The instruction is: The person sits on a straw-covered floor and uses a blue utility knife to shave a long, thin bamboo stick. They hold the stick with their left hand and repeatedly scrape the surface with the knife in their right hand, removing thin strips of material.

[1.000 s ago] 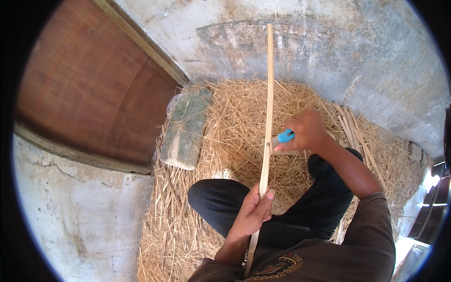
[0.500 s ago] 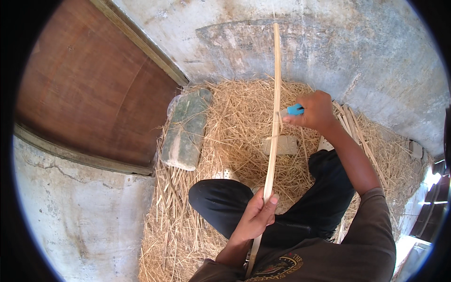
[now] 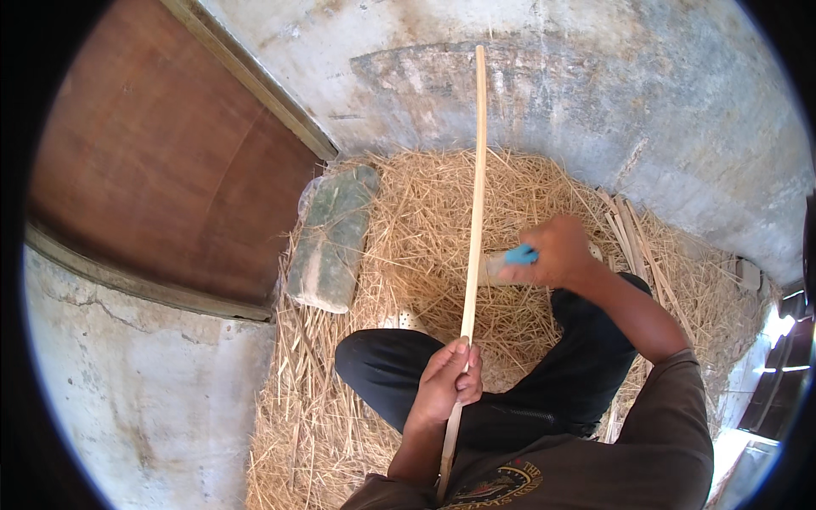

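A long, pale strip of split wood or bamboo point(image 3: 477, 195) runs almost upright through the middle, its far end in front of the wall. My left hand point(image 3: 448, 380) is closed round its lower part, above my lap. The strip's bottom end rests against my shirt. To the right of the strip, my right hand point(image 3: 559, 252) grips a small knife with a blue handle point(image 3: 521, 254). Motion blurs the knife, and its blade is hard to make out. A gap shows between this hand and the strip.
Dry straw point(image 3: 425, 204) covers the ground. A grey-green block point(image 3: 333, 238) lies at the left beside a brown wooden panel point(image 3: 170, 153). A pale brick point(image 3: 491, 270) sits partly behind my right hand. Loose strips point(image 3: 631, 234) lie at the right near the concrete wall point(image 3: 612, 93).
My right hand with the knife has moved down and slightly left, away from the strip's side. The strip's far end has swung left, and my left hand has shifted a little left.
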The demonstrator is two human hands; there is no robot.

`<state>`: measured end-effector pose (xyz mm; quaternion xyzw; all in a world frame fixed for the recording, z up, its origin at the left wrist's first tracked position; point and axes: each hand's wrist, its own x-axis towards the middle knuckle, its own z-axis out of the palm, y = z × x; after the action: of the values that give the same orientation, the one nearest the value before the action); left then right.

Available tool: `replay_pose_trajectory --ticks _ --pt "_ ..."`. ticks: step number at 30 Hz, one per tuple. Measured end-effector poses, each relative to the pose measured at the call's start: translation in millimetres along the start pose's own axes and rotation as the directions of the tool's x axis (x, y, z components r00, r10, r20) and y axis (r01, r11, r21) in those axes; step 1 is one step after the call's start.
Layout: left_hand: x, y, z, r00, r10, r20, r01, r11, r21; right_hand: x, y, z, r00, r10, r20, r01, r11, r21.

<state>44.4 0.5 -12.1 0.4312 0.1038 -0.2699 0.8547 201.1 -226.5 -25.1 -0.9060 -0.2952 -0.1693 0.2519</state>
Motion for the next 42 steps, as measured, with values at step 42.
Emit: replay_pose_trajectory --ticks 42 --pt "-5 -3 3 0.999 -0.021 -0.046 0.022 0.999 0.036 2 -26 25 0.984 -0.176 0.003 0.176 0.983 0.042"
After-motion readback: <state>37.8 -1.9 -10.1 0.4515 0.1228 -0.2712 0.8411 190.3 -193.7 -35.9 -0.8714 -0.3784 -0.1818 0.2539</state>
